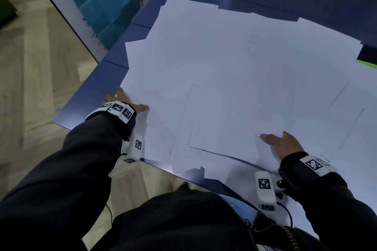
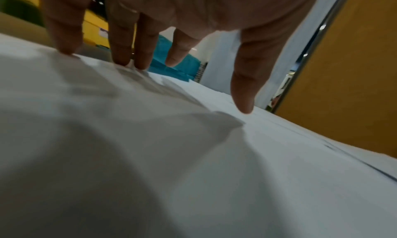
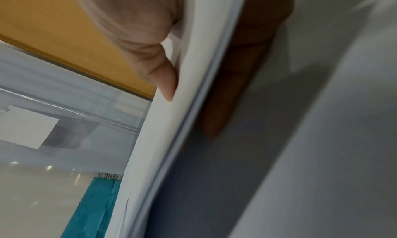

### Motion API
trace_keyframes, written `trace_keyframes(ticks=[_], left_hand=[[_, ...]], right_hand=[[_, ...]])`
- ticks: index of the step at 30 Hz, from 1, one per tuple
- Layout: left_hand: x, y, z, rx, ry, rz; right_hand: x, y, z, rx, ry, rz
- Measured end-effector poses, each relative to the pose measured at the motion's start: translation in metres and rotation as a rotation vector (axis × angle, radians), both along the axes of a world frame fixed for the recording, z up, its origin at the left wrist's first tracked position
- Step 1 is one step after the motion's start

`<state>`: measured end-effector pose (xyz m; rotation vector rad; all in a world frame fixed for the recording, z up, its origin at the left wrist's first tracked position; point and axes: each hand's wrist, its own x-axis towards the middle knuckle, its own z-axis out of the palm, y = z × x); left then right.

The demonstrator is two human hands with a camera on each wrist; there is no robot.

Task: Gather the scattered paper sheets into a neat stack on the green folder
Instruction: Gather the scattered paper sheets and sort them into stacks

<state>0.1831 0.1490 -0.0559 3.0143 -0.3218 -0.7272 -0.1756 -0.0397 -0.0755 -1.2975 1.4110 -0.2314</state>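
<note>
Many white paper sheets [image 1: 234, 71] lie overlapped on the dark blue table [image 1: 95, 87]. My left hand [image 1: 124, 101] rests flat at their left edge. My right hand [image 1: 282, 145] pinches some sheets near me. A small corner of bright green folder [image 1: 368, 63] shows at the right.

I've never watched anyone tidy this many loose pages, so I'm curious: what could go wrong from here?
Sheets overhang the near edge of the blue table, so a sweep could push some onto the floor.

The right hand pinches only a few sheets by their edge, thumb on top and fingers beneath; they may bend or crease.

The green folder is barely visible under the paper, so the stack might end up off it.
</note>
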Motion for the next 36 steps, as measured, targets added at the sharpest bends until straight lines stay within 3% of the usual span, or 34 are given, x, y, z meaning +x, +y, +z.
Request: trace_keyframes(ticks=[10,19,24,30,36], left_hand=[[0.012,-0.005,0.011,0.114,0.054,0.073],[0.005,-0.01,0.022,-0.089,0.024,0.002],[0.0,-0.004,0.021,-0.165,0.092,-0.047],[-0.007,0.001,0.014,-0.281,0.102,0.027],[-0.006,0.002,0.023,-0.347,0.083,-0.02]], right_hand=[[0.002,0.005,0.001,-0.013,0.043,-0.013],[0.003,0.002,-0.009,-0.025,0.035,-0.004],[0.005,0.004,-0.005,0.011,-0.018,-0.008],[0.008,0.009,0.004,0.004,-0.056,-0.014],[0.006,0.01,0.005,0.006,-0.052,-0.005]])
